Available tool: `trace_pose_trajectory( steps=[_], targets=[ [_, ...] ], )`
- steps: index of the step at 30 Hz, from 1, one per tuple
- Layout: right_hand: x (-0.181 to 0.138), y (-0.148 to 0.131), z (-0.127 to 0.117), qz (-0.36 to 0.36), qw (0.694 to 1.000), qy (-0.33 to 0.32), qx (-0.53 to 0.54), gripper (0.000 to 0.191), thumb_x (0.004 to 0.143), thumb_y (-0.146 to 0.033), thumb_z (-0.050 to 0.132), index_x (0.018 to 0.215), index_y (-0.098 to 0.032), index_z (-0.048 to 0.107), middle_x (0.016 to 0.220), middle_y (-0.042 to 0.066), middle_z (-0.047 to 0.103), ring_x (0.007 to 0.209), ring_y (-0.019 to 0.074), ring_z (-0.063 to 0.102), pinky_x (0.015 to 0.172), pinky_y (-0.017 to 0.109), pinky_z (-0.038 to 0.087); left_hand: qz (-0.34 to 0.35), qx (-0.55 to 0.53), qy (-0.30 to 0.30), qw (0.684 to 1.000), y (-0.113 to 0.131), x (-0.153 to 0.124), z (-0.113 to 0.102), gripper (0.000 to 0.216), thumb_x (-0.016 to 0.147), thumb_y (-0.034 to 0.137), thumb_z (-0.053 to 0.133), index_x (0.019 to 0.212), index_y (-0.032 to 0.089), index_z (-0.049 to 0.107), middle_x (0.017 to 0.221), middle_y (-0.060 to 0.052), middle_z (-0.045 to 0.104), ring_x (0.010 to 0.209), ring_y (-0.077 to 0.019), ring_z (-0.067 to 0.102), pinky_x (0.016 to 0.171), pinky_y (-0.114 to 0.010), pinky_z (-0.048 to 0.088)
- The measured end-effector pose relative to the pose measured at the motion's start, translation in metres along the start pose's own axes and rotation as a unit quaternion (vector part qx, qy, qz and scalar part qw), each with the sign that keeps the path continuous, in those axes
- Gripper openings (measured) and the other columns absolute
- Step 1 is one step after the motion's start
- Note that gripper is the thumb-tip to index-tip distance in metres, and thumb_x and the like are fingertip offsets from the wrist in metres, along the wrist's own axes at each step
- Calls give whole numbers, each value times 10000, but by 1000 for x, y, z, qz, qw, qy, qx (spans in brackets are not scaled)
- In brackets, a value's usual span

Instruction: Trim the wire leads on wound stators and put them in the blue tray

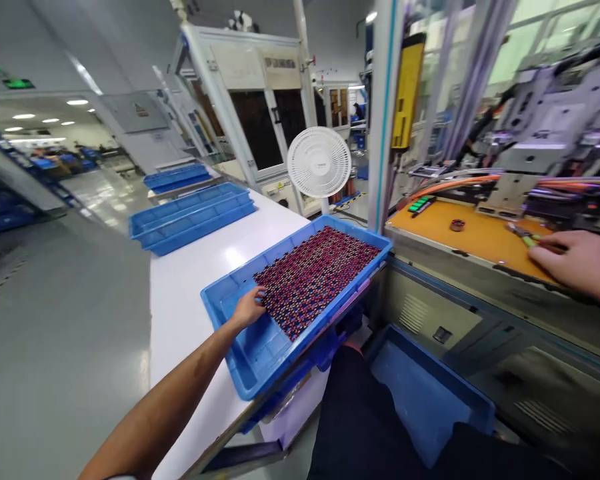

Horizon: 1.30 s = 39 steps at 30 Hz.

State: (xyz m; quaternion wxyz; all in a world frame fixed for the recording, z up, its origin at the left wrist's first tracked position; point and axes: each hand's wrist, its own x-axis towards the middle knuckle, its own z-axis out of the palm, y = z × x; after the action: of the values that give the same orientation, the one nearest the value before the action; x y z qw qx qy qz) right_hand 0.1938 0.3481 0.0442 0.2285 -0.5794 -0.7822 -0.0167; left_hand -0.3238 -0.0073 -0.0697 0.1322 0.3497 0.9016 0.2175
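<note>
My left hand reaches into a blue plastic tray on a white table. Its fingers are curled against the near-left edge of a dense layer of small dark red and black parts; whether one is pinched between them is hidden. At the right, my right hand is closed round pliers with green handles, their jaws pointing left over an orange work surface. A small round reddish coil lies on that surface, left of the pliers.
Stacked blue trays stand farther back on the white table. Beyond the filled tray is a white fan. Machinery with orange cables rises behind the orange surface. Below, another blue bin sits beside my legs.
</note>
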Motion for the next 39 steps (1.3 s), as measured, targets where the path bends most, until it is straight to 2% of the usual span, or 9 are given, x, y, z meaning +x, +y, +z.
trace_pose_trajectory(
  steps=[4,8,14,19,27,31,34,37,39],
  targets=[
    [-16,-25,-12,-1,999,-16,-30,261,870,-255,662,1025,-71,762,1125,189,702,991,260,640,721,332,391,93,26,92,991,51,-11,-24,351,819,239,676,1147,138,602,1026,-105,657,953,-295,670,884,-520,542],
    [-15,-21,-8,1,999,-12,-51,250,886,-279,651,1051,-109,730,1131,139,690,1042,247,624,852,331,454,252,-27,131,959,161,-7,-23,534,795,275,674,1298,160,537,1261,-152,612,1183,-346,588,1052,-545,441],
    [-19,-17,-9,-35,998,-16,-44,244,952,-341,637,1072,-131,666,1134,89,656,1055,212,620,955,409,502,374,-108,18,921,360,-10,44,494,807,234,742,1273,204,581,1104,-63,702,1031,-205,664,983,-377,510],
    [-17,-15,-10,-57,998,-16,-18,254,975,-355,617,1113,-144,643,1160,80,639,1064,210,619,958,427,519,344,-156,-22,926,433,-6,90,351,934,346,604,1231,159,587,1201,-95,642,1011,-219,657,860,-439,571],
    [-16,-14,-7,-61,994,29,84,257,962,-379,630,1041,-136,663,1108,79,664,1060,214,627,985,450,495,400,-204,59,892,423,-24,90,374,877,249,677,1233,169,598,1144,-83,688,1138,-260,619,1002,-510,484],
    [-29,-27,-21,-68,973,106,192,313,886,-355,674,1079,-108,676,1218,162,640,1225,297,550,1104,513,387,495,-233,130,827,369,-82,79,547,782,120,734,1292,207,555,1074,-67,747,1257,-272,557,1105,-493,378],
    [-71,-48,-28,-82,945,129,290,396,907,-421,595,1134,-103,661,1275,201,610,1247,316,537,1088,492,421,548,-256,188,774,314,-129,71,529,798,146,710,1287,247,534,1031,-50,758,1230,-276,578,1084,-504,378],
    [-144,-81,-29,-110,908,49,402,497,995,-540,404,1150,-133,643,1133,157,687,1018,250,675,861,396,576,597,-255,281,707,272,-165,64,645,773,124,735,1348,256,472,951,-37,760,1156,-271,615,1039,-487,411],
    [-193,-102,-32,-112,824,-87,548,503,963,-581,497,1185,-150,632,1110,133,703,972,232,694,809,354,589,603,-236,305,698,257,-180,61,686,750,121,757,1358,241,463,909,-37,758,1103,-269,636,1021,-479,420]
  ],
)
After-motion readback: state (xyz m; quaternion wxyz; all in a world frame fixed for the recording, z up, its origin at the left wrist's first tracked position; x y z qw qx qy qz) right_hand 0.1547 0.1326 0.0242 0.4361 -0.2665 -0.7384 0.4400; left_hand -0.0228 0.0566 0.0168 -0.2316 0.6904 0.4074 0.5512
